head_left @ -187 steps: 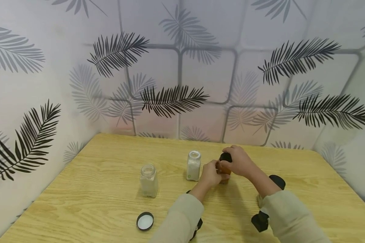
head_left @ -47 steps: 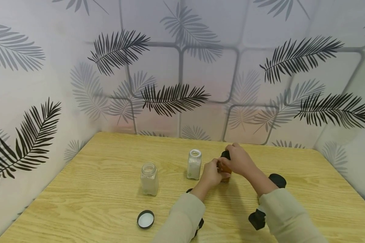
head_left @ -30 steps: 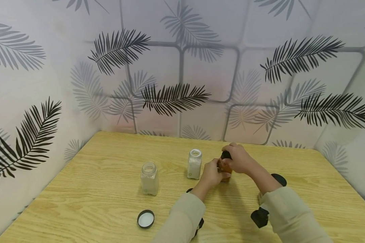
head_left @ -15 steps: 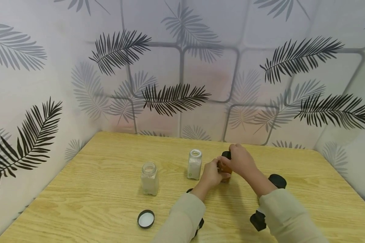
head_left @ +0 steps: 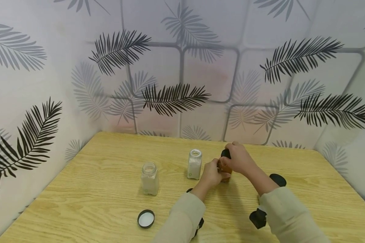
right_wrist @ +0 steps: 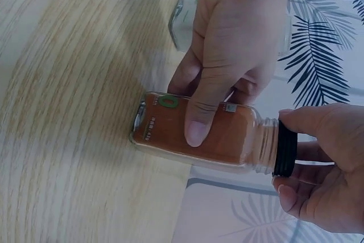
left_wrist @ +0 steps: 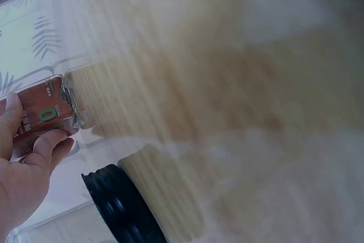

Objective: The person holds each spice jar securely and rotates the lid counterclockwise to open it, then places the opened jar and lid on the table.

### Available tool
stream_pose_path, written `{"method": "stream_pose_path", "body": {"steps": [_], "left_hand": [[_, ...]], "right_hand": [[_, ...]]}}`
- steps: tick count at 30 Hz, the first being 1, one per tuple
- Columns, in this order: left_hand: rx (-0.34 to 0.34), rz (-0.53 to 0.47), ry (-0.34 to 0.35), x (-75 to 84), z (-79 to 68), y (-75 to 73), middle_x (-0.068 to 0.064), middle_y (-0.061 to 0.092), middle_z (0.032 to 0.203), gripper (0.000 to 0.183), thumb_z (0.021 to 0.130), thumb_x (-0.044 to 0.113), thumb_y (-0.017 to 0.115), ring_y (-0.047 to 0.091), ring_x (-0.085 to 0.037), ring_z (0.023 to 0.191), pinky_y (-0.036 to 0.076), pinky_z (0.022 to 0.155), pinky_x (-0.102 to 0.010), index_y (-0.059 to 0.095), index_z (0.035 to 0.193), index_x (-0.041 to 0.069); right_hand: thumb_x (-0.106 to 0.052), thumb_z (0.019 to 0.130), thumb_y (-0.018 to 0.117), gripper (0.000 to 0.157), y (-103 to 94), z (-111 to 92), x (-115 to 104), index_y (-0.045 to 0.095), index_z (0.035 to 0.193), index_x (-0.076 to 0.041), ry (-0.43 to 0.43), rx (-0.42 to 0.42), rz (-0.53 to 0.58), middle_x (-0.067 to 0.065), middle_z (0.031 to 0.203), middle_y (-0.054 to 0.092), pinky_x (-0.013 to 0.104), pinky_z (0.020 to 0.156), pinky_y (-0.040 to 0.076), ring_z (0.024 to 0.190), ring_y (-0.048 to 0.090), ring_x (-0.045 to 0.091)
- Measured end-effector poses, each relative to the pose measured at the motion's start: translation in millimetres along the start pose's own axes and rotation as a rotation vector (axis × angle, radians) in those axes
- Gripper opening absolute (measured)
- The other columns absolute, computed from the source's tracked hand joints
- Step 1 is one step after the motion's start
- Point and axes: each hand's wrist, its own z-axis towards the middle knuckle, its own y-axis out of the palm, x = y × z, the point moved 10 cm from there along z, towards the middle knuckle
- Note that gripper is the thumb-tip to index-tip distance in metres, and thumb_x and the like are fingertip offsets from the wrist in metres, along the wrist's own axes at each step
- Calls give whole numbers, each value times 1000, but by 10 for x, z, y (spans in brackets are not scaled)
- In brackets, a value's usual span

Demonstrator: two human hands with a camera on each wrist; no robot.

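In the head view my left hand [head_left: 210,173] grips the body of a square glass spice jar [head_left: 226,171] filled with reddish-brown powder. The jar stands upright on the table. My right hand [head_left: 239,159] holds its black screw lid [right_wrist: 286,149] between thumb and fingers. Seen from the right wrist, the lid sits at the top of the neck, and bare glass threads show below it. A green mark and small white print are on the jar's side. To the left stand two lidless jars of whitish contents, one close by [head_left: 194,165] and one farther off [head_left: 149,179].
A black lid [head_left: 146,219] lies with its white inside up at the front left of the wooden table [head_left: 88,189]. Another black-topped object [head_left: 277,180] is partly behind my right forearm. The leaf-patterned wall [head_left: 182,74] rises along the table's back edge.
My right hand's fingers shift back and forth around the lid, turning slightly. My left hand and the jar stay in place, and the other jars have not moved.
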Motion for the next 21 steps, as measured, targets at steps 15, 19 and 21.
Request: {"method": "stream_pose_path", "body": {"steps": [15, 19, 21], "left_hand": [[-1, 21, 15, 24, -6, 4, -14, 63, 110, 41, 81, 16, 72, 62, -27, 102, 54, 84, -31, 55, 115, 0], [11, 41, 23, 34, -2, -7, -14, 63, 110, 41, 81, 16, 72, 62, -27, 102, 54, 85, -32, 55, 114, -1], [13, 40, 22, 36, 2, -9, -15, 63, 112, 43, 81, 16, 72, 62, -28, 104, 53, 86, -33, 55, 115, -1]], "right_hand": [[-17, 91, 59, 52, -30, -58, 111, 42, 130, 12, 42, 10, 160, 34, 125, 46, 57, 92, 44, 112, 47, 48], [-17, 92, 58, 52, -41, -83, 148, 40, 133, 9, 44, 33, 207, 35, 126, 43, 59, 93, 42, 114, 46, 49], [-18, 92, 58, 49, -45, -95, 166, 43, 131, 9, 44, 48, 216, 34, 122, 45, 58, 91, 43, 109, 48, 48]]}}
